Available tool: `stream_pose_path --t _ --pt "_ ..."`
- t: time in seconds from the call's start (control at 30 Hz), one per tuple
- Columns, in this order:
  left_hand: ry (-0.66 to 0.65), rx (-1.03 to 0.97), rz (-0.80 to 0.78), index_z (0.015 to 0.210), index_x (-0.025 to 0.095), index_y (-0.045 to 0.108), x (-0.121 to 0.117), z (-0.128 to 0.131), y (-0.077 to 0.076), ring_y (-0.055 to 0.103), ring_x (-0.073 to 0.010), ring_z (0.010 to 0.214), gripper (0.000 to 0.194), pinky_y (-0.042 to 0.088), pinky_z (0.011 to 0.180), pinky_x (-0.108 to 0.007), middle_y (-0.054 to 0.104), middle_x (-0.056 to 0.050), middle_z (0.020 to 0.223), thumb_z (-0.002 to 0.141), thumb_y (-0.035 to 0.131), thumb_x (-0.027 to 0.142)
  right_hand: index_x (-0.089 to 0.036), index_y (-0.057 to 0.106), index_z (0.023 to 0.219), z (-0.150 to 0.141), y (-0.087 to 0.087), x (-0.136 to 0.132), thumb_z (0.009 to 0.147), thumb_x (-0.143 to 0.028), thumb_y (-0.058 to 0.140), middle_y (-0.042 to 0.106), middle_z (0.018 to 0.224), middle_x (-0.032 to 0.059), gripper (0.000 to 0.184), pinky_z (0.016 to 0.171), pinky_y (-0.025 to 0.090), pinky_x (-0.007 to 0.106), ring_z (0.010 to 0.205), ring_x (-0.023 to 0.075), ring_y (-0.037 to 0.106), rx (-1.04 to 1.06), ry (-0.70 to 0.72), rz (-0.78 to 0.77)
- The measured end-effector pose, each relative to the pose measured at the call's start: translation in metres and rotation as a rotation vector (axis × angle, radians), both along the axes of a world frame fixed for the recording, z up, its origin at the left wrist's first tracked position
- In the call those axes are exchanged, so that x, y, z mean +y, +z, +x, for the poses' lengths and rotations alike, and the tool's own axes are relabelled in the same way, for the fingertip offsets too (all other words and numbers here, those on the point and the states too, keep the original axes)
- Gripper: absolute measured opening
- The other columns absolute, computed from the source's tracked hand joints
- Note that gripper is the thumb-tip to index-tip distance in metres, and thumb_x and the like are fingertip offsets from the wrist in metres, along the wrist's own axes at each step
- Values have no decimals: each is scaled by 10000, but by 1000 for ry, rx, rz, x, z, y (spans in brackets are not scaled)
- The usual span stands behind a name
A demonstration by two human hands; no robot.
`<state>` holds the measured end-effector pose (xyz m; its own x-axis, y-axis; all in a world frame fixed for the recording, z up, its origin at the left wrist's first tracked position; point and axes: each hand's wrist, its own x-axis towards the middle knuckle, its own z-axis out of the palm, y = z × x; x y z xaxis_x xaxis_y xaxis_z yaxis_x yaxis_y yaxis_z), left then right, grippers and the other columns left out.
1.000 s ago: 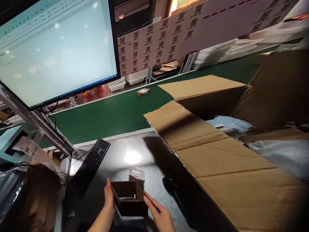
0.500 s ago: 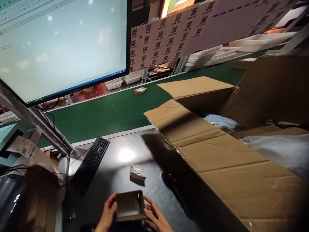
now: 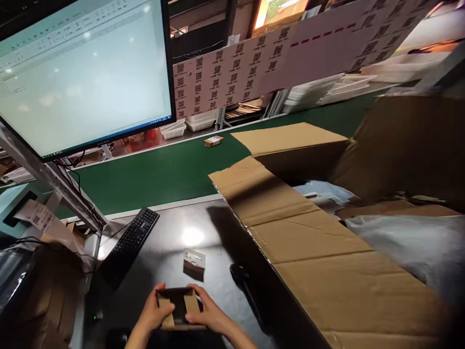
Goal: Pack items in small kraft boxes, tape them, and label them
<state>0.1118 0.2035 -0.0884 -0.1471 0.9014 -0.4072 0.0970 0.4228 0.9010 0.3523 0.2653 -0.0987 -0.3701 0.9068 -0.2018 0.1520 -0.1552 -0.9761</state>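
Note:
Between my two hands is a small open cardboard box (image 3: 178,325), its dark inside facing me and two tan side flaps folded inward. My left hand (image 3: 154,310) grips its left side, thumb on the left flap. On the right side, my right hand (image 3: 207,310) holds it with the thumb pressed near the right flap. Just beyond the box, a small carton with a white label (image 3: 194,259) rests on the metal table (image 3: 214,242). A black handheld scanner (image 3: 250,295) with a green light lies to the right of my hands.
A black keyboard (image 3: 131,245) lies at the left under a monitor (image 3: 87,77). A large open carton (image 3: 312,252) with plastic-wrapped contents fills the right. Behind the table runs a green conveyor belt (image 3: 156,174) carrying a small box (image 3: 213,141). A label printer (image 3: 18,208) stands far left.
The box's two side flaps now lie folded inward under my thumbs, where the inside stood open before. My hands and the box sit slightly further left as the view shifts.

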Motion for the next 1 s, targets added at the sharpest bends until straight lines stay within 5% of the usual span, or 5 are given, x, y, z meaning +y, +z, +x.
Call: stream_pose_path --t 0.23,0.57,0.77,0.83,1.0 --pt "-289 163 164 1668 257 373 -21 -27 -3 502 -401 1506 1203 390 1262 -533 525 -194 1630 654 902 632 -276 553 1551 12 -17 -21 732 -619 809 492 1645 174 924 1275 335 588 1541 373 444 93 96 124" --pt "-254 430 330 1133 398 846 -30 -28 -5 622 -391 1389 379 455 1224 -572 691 -116 1460 921 644 638 -326 833 1087 26 -19 -4 870 -491 762 696 1433 128 282 1213 424 618 1438 369 573 67 144 381" --pt "-358 157 292 1348 344 750 -42 -42 4 398 -415 1573 721 337 1285 -564 401 -135 1724 721 838 690 -336 651 1482 55 -9 -12 849 -524 763 458 1674 159 670 1225 399 602 1528 374 466 77 360 280" --pt "-333 133 297 1356 328 744 -39 -37 3 408 -422 1566 802 347 1279 -558 427 -161 1705 645 904 664 -304 707 1400 48 -4 -13 778 -520 838 489 1646 176 671 1219 415 575 1498 381 502 21 308 248" --pt "-5 151 222 931 246 855 -29 -12 5 628 -410 1375 482 435 1216 -577 677 -198 1462 782 786 699 -231 724 879 5 9 -17 833 -645 736 728 1167 146 417 1084 530 508 1181 328 685 7 -42 198"
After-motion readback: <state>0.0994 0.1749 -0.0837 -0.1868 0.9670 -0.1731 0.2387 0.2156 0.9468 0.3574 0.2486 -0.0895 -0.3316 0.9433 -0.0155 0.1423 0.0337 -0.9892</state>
